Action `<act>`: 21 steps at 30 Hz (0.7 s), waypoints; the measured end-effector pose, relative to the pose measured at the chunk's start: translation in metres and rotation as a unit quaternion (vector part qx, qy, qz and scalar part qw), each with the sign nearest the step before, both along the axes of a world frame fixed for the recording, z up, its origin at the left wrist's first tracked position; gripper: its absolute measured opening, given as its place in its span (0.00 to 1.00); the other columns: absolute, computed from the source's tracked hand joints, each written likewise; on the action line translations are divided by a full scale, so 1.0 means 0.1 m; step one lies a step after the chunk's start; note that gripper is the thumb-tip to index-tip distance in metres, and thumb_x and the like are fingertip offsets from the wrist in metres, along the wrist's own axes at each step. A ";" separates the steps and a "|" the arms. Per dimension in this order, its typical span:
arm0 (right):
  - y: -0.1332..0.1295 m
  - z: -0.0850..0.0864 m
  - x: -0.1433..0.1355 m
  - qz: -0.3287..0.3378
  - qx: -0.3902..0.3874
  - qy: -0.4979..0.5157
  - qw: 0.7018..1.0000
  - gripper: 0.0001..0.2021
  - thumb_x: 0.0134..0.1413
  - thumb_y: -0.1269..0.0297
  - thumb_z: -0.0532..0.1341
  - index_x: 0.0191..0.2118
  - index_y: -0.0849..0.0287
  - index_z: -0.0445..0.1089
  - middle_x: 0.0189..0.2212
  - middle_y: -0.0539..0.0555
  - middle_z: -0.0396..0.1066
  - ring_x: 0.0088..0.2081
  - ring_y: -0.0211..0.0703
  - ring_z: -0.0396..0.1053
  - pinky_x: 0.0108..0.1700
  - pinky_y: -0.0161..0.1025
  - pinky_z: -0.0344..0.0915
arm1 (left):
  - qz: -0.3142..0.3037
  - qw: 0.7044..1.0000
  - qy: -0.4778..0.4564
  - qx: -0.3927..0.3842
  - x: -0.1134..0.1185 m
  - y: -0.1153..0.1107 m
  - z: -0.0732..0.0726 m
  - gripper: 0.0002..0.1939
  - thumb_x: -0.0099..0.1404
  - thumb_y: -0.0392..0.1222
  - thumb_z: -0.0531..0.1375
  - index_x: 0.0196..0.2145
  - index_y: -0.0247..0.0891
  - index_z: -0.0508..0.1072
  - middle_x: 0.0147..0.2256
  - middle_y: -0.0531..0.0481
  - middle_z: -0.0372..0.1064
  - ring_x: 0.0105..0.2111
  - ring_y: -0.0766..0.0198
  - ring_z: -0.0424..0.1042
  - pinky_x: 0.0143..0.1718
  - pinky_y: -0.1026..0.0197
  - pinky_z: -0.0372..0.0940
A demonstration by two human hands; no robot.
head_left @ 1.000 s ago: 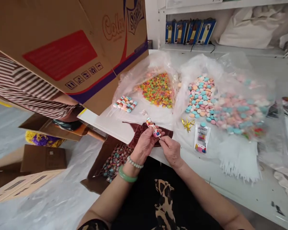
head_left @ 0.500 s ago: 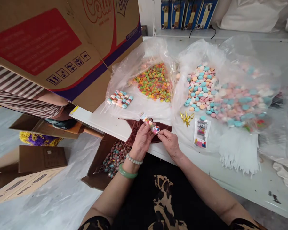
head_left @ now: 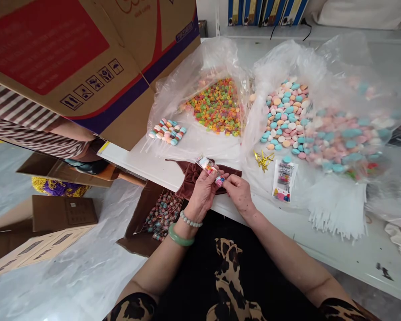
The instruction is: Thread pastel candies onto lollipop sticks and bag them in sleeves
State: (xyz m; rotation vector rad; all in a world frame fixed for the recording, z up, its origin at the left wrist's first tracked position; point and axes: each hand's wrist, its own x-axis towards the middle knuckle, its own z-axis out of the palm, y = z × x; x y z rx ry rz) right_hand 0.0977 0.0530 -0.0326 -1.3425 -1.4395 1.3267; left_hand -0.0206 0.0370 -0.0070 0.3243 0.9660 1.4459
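Observation:
My left hand [head_left: 203, 189] is closed around a small clear candy packet [head_left: 205, 163] with colourful printing and pastel candies inside. At the packet's lower end, my right hand [head_left: 239, 191] pinches with thumb and finger; whether a stick or tie is there is too small to tell. Beneath both hands a brown cloth [head_left: 187, 174] lies at the table edge. To the right are gold twist ties [head_left: 263, 160] and flat printed bags [head_left: 284, 182]. Up and to the left, several rows of skewered candies [head_left: 168, 132] rest on plastic.
Clear bags hold ring candies [head_left: 217, 107] and pastel candies [head_left: 287, 111]. White sticks [head_left: 337, 209] lie at the right. A large carton [head_left: 120, 102] stands on the left, beside a person in a striped garment [head_left: 23, 120]. Below the table edge, an open box [head_left: 138, 214] contains finished-looking candy sticks.
My view has tilted slightly, so the table contents appear a little higher. Both hands keep their hold on the candy packet, with only slight finger movement.

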 end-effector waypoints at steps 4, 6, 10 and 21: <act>-0.03 0.01 0.01 -0.011 0.037 -0.010 0.999 0.14 0.52 0.52 0.60 0.24 0.56 0.69 0.24 0.48 0.71 0.27 0.38 0.64 0.30 0.34 0.59 | -0.022 0.999 -0.011 -0.031 0.01 0.02 -0.01 0.19 0.52 0.46 0.69 0.38 0.36 0.69 0.34 0.49 0.71 0.33 0.66 0.73 0.38 0.62 0.68; -0.04 0.04 0.04 -0.032 0.067 -0.045 0.996 0.14 0.54 0.52 0.60 0.25 0.56 0.70 0.24 0.47 0.70 0.27 0.38 0.64 0.31 0.35 0.59 | -0.012 0.999 0.035 -0.038 0.01 0.00 -0.02 0.19 0.55 0.49 0.67 0.39 0.37 0.68 0.34 0.49 0.71 0.32 0.67 0.72 0.37 0.61 0.68; -0.03 0.07 0.06 -0.051 0.085 -0.058 0.993 0.14 0.56 0.54 0.58 0.25 0.56 0.68 0.21 0.47 0.67 0.25 0.37 0.62 0.32 0.35 0.58 | 0.096 0.957 0.273 -0.013 0.06 -0.10 -0.07 0.22 0.52 0.47 0.69 0.40 0.39 0.66 0.34 0.52 0.68 0.30 0.69 0.69 0.35 0.64 0.66; -0.10 -0.05 0.04 -0.001 0.240 -0.169 0.956 0.09 0.60 0.66 0.53 0.40 0.56 0.69 0.28 0.51 0.73 0.28 0.41 0.67 0.34 0.38 0.59 | 0.026 0.743 0.663 0.088 -0.07 -0.21 -0.15 0.09 0.66 0.46 0.58 0.41 0.39 0.71 0.35 0.49 0.72 0.32 0.66 0.69 0.36 0.64 0.64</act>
